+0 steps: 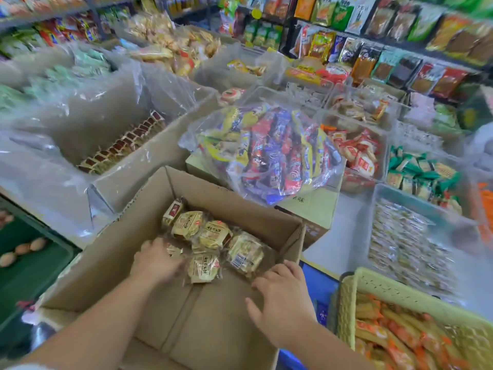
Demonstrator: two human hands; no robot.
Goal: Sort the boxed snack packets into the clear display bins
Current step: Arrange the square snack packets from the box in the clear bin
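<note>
Cardboard box (pixel 149 236): crinkly tan packets (pixel 210 236); left hand (pixel 157 260) touching, right hand (pixel 282 297) open.

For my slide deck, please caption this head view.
Both bare hands, left hand and right hand, reach into a brown cardboard box holding beige snack packets.

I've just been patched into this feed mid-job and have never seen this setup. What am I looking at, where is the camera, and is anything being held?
There is no machine here: a person works bare-handed, and the single picture comes from a wide-angle camera on their head, looking down. In front is an open cardboard box with a few tan snack packets left at its far end. The left hand reaches among those packets; whether it grips one is unclear. The right hand lies open inside the box near its right wall, holding nothing. Beyond sit a clear bag of mixed snacks on another carton and clear display bins of packets.
</note>
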